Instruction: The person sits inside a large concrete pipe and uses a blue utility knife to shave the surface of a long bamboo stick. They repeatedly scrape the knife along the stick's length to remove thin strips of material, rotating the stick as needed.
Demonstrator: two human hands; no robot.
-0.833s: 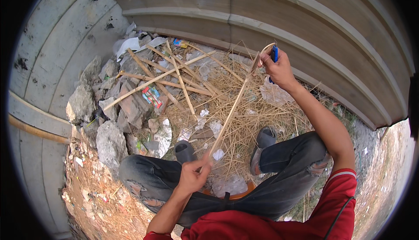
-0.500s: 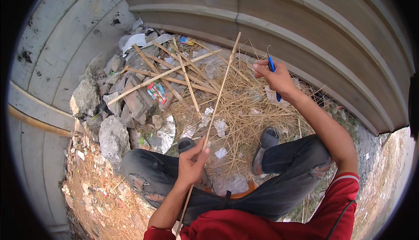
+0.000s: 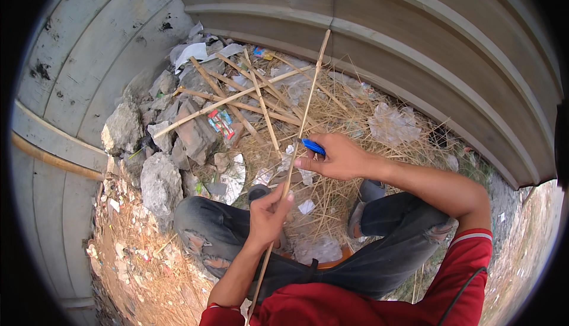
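Gripping a long, thin pale strip [image 3: 310, 91] around its middle, the left hand [image 3: 268, 214] steadies it; the strip slants from the red shirt [image 3: 323, 303] toward the ribbed wall [image 3: 415, 59]. The right hand [image 3: 344, 157] holds a blue tool [image 3: 313, 146] at the strip; crossed slats [image 3: 269, 123] lie beyond.

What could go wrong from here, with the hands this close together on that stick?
The blue tool in the right hand sits against the stick just above the left hand; a slip downward might catch those fingers. The stick's upper end is unsupported, so it could flex or twist. Its lower end runs toward the red shirt and might poke it.
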